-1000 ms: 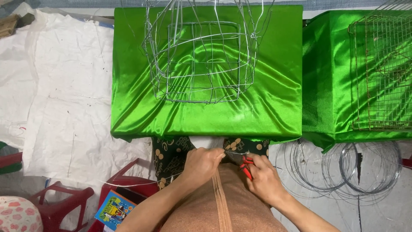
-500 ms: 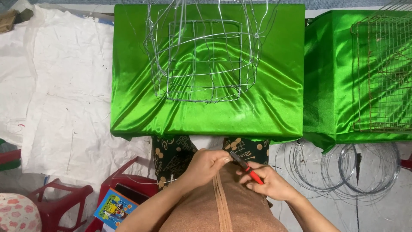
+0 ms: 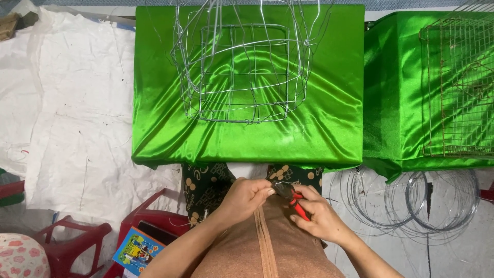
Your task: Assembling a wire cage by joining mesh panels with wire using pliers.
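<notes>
My right hand [image 3: 316, 216] grips red-handled pliers [image 3: 291, 195] close to my lap, jaws pointing up and left. My left hand [image 3: 247, 195] pinches a short piece of thin wire [image 3: 284, 183] at the pliers' jaws. Both hands meet just below the near edge of a table draped in shiny green cloth [image 3: 154, 128]. On that table stands an unfinished wire basket frame [image 3: 244, 67], with loose wire ends sticking up. It is untouched.
A second green-draped table [image 3: 396, 103] at the right carries a rusty wire mesh cage [image 3: 458, 87]. Coils of wire [image 3: 411, 198] lie on the floor at the right. Red plastic stools [image 3: 72, 239], a colourful box [image 3: 136, 247] and white sheeting [image 3: 67, 103] lie at the left.
My hands stay together at my lap. The pliers have shifted slightly and now sit against the wire piece pinched by my left hand. The view has tipped slightly.
</notes>
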